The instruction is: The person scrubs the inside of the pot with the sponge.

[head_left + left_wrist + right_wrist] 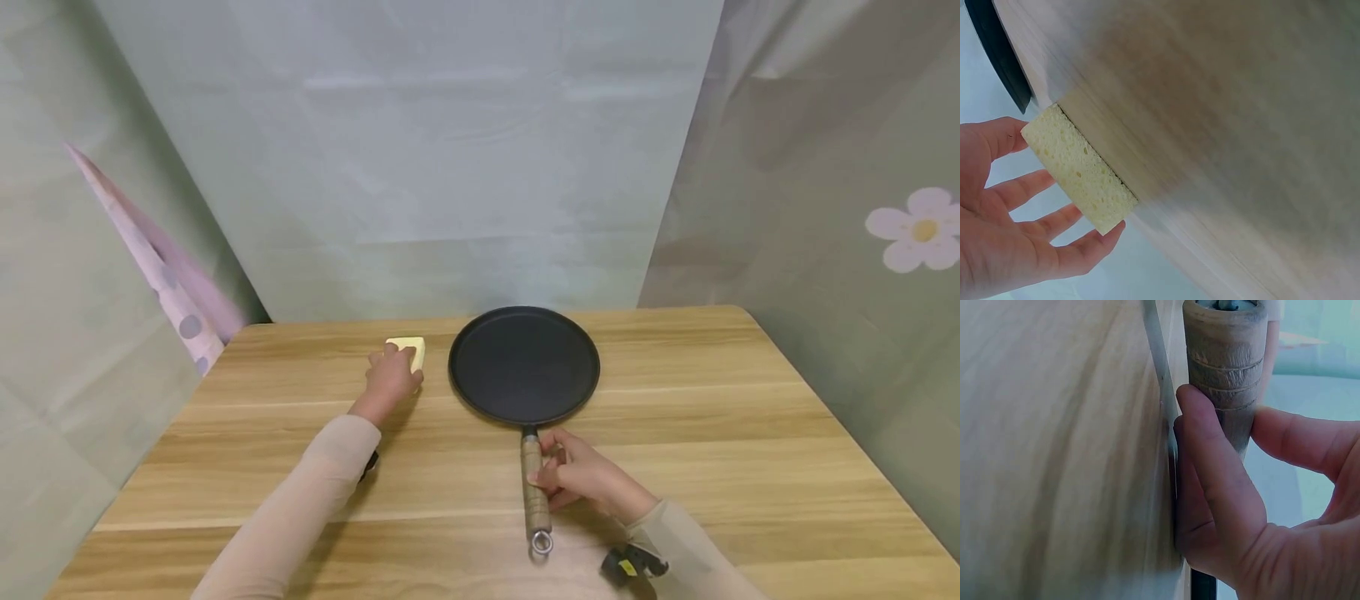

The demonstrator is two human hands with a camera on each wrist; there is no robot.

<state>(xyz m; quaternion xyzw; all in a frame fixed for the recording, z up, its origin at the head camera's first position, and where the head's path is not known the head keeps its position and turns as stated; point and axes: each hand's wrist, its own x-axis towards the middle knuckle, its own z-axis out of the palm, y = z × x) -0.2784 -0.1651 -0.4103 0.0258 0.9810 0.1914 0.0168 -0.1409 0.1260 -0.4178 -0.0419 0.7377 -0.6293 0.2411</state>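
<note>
A pale yellow sponge (418,353) lies at the far left of the table, beside a round black flat pan (525,365). My left hand (393,375) reaches over it from the near side. In the left wrist view, the thumb and fingertips hold the sponge (1079,169) at its ends and side, its long edge right at the wood. The pan's ringed wooden handle (536,500) points toward me, ending in a metal ring. From the right, my right hand (585,477) pinches this handle between thumb and fingers; the right wrist view shows the handle (1225,369) between them.
The wooden table (720,417) ends at a far edge close behind the pan and sponge. Pale curtains (450,167) hang around the table's back and sides. A dark wrist device (633,567) sits at the right sleeve.
</note>
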